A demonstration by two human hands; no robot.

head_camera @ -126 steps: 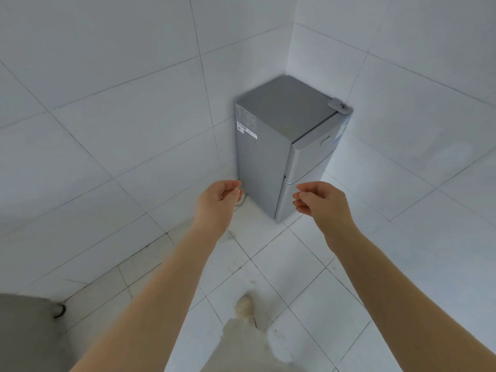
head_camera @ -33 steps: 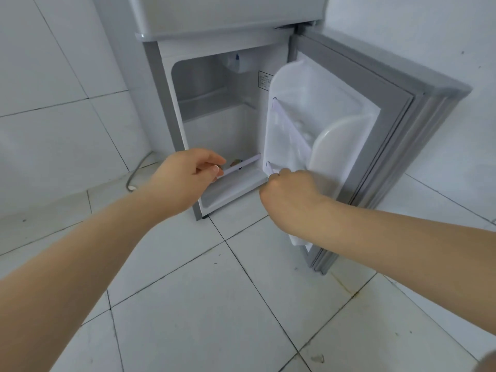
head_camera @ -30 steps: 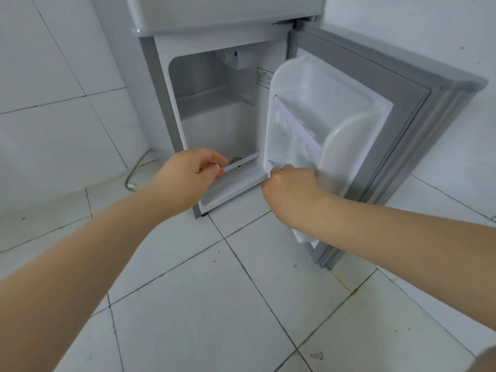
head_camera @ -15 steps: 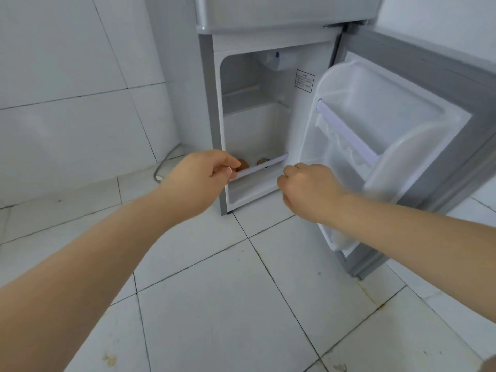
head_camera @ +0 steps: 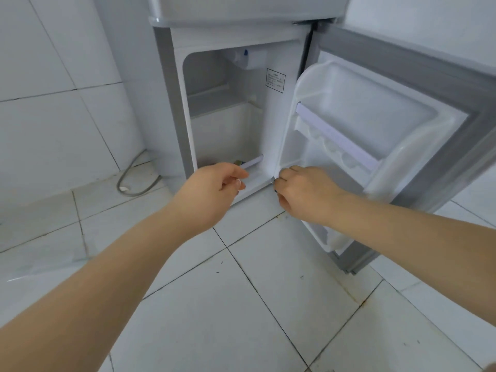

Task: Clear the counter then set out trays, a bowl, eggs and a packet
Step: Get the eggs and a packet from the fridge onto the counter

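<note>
fridge cavity open | drawer rail bars floor, seemingly

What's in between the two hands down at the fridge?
In the head view, between the left hand and the right hand lies the white front lip of the fridge's bottom drawer, with its pale rail above; nothing else shows there.

- Fridge showing a grey casing with a white interior;
- door shelf rail looking pale lilac;
- floor tiles appearing white with dark grout lines
</note>
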